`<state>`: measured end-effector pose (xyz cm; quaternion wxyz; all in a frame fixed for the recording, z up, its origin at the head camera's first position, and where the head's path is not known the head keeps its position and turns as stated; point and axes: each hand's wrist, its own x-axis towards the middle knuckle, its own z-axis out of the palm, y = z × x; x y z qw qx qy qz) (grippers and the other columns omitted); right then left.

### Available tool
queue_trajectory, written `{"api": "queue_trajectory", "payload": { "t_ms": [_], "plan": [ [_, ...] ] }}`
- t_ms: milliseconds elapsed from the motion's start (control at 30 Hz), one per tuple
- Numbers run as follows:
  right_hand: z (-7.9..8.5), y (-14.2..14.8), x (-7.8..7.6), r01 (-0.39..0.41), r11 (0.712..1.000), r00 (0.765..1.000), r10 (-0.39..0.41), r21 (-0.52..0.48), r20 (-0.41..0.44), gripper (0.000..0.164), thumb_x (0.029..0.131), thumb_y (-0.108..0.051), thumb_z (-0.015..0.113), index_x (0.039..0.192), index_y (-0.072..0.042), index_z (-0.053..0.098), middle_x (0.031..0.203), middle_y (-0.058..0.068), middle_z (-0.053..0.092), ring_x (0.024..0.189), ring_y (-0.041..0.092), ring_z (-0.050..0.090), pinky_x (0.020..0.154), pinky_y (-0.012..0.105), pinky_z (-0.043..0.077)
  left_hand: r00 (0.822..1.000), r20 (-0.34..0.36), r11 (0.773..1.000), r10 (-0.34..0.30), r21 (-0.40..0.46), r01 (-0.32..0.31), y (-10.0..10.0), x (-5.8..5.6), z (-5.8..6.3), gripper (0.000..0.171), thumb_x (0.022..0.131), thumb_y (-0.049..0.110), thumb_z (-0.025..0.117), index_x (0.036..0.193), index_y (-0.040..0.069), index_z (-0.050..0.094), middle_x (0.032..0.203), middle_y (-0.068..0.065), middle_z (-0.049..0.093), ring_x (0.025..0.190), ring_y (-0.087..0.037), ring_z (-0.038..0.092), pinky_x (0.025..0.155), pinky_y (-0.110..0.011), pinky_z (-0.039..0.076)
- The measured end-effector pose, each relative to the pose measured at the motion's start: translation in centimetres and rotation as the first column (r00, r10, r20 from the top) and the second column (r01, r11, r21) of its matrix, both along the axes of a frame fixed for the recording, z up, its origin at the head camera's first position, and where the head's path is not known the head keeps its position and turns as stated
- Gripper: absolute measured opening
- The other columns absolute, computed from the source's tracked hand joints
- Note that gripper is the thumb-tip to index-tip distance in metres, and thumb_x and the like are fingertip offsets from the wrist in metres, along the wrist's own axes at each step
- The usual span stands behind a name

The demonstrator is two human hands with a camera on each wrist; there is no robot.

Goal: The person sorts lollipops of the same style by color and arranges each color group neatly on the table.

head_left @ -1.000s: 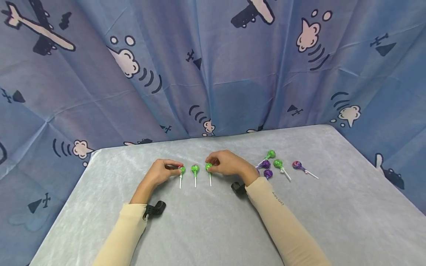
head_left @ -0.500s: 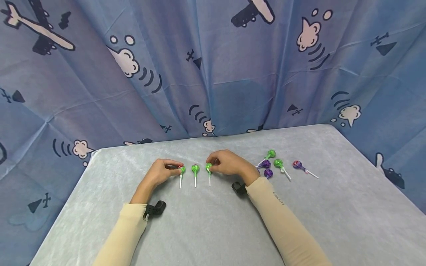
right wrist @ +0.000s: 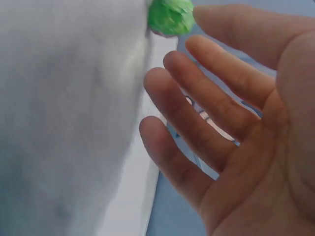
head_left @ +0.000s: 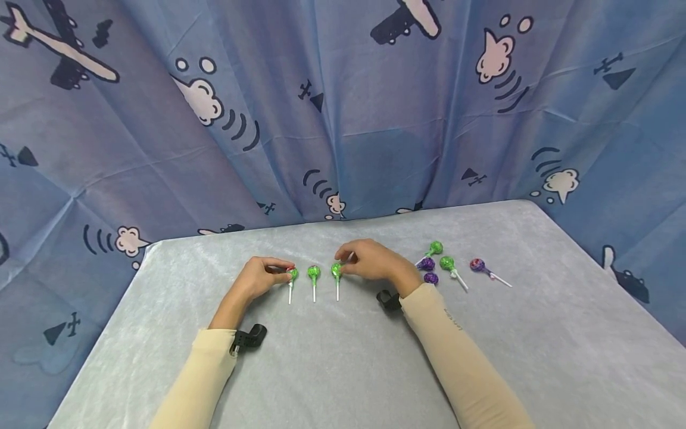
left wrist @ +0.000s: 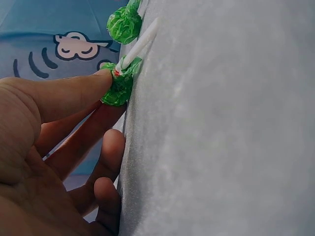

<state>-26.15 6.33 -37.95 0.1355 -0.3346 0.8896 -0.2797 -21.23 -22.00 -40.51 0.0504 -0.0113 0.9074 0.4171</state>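
Three green-wrapped lollipops lie side by side on the table, white sticks toward me. My left hand (head_left: 257, 278) pinches the head of the left lollipop (left wrist: 119, 91) between thumb and fingers; its other fingers rest near the cloth. The middle lollipop (head_left: 314, 273) lies untouched. At the right lollipop (head_left: 336, 270), my right hand (head_left: 370, 260) hovers with fingers apart. In the right wrist view, its thumb tip is close to the green head (right wrist: 171, 17); I cannot tell whether they touch. The fingers (right wrist: 184, 120) are spread and hold nothing.
To the right lie more lollipops: a green one (head_left: 448, 264), another green one (head_left: 436, 247), purple ones (head_left: 431, 278) partly behind the right forearm, and a red-and-purple one (head_left: 478, 266). A grey-white cloth covers the table (head_left: 321, 369). A blue printed curtain (head_left: 375, 119) hangs behind.
My right hand has opened its fingers off the right lollipop and shifted slightly right. The left hand stays on its lollipop, and the lollipops lie as before.
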Motion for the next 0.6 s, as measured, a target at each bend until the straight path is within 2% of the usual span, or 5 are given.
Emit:
{"api": "queue_trajectory", "payload": {
  "t_ms": [167,367,600],
  "plan": [
    [1.4,1.3,-0.2,0.017,1.0,1.0,-0.017,-0.009,0.001,0.033,0.096,-0.02,0.065,0.127,-0.009,0.066,0.125,0.009,0.069,0.112,0.024,0.065,0.098,0.041,0.05,1.0,0.007,1.0,0.008,0.0,-0.008,-0.1,0.0,0.2,0.026,0.084,0.016,0.079,0.11,0.017,0.078,0.112,-0.009,0.075,0.094,-0.02,0.066,0.08,-0.029,0.047],
    [3.1,3.9,0.0,0.054,0.998,0.997,-0.053,0.012,-0.051,0.036,0.096,-0.021,0.065,0.13,-0.007,0.064,0.126,0.01,0.068,0.113,0.027,0.064,0.098,0.045,0.049,1.0,0.015,1.0,0.005,-0.005,-0.005,0.1,0.1,0.3,0.027,0.083,0.017,0.08,0.11,0.017,0.078,0.112,-0.008,0.075,0.095,-0.02,0.066,0.081,-0.03,0.048],
    [3.6,7.5,-0.1,0.072,0.996,0.993,-0.068,0.043,-0.092,0.035,0.098,-0.021,0.063,0.13,-0.006,0.063,0.124,0.013,0.068,0.112,0.029,0.064,0.095,0.048,0.051,1.0,0.017,1.0,0.008,-0.005,-0.008,0.1,0.1,0.3,0.027,0.084,0.018,0.08,0.11,0.017,0.078,0.113,-0.009,0.075,0.094,-0.02,0.066,0.081,-0.03,0.047]
  ]
}}
